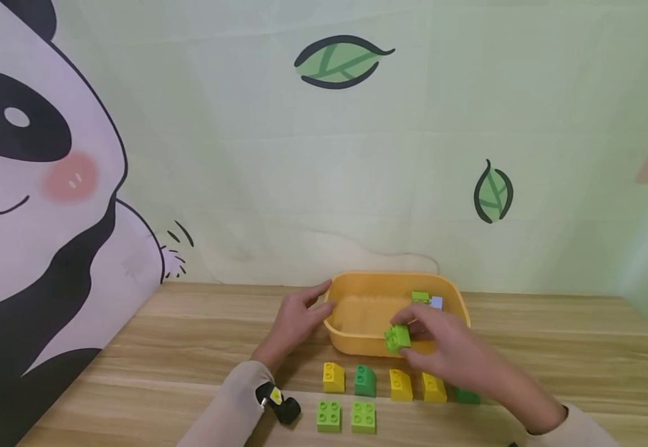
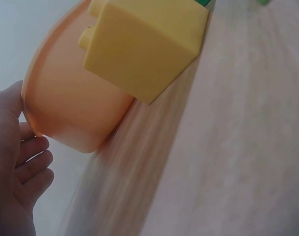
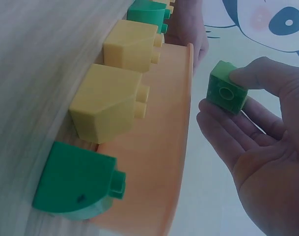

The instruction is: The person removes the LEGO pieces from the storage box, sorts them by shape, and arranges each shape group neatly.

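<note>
An orange plastic basin stands against the wall, with a green block and a pale blue piece inside. My left hand holds the basin's left rim, thumb over the edge; the other fingers curl loosely outside in the left wrist view. Above the basin's front edge, my right hand pinches a light green toy brick between thumb and fingers. The right wrist view shows the hollow underside of this brick, apart from the basin.
Before the basin runs a row of sloped bricks: yellow, dark green, yellow, yellow and dark green, partly hidden. Nearer lie two light green bricks. A panda-printed cloth backs the wooden table.
</note>
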Demonstrator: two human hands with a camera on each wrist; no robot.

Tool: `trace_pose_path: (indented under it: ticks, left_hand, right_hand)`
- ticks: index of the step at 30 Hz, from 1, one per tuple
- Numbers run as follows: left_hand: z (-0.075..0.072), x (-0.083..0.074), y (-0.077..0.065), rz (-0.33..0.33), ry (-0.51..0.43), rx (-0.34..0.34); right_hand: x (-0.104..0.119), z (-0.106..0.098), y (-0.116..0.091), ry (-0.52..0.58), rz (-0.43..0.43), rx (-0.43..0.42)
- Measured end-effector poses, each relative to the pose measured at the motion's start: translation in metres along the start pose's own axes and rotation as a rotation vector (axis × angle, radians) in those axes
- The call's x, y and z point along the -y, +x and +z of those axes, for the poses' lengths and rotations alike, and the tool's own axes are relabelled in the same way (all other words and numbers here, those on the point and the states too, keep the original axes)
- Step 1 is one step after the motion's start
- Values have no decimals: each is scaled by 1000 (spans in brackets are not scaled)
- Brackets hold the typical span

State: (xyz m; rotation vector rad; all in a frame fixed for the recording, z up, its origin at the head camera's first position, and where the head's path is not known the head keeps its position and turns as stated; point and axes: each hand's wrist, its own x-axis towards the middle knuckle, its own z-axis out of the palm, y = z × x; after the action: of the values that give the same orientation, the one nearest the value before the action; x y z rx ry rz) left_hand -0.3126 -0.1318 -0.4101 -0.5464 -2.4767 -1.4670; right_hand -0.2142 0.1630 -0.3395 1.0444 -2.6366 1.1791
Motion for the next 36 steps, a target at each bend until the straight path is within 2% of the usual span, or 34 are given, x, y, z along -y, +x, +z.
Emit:
trace_pose_path:
  ticks: [9, 21, 25, 31, 36]
  left_hand:
    - [0, 0, -1, 5, -4, 4]
    - [0, 2, -2, -4, 9, -13]
    - [0, 1, -2, 1, 11, -13]
    - [0, 0, -1, 1, 23, -16]
    - [0, 1, -1, 3, 25, -13]
  right_hand:
    - [4, -3, -12, -74, -26, 19]
    - [7, 1, -16, -4, -62, 52]
    - [7, 1, -22, -18, -91, 53]
    - [4, 1, -29, -17, -58, 87]
    - [3, 4, -36, -45, -94, 95]
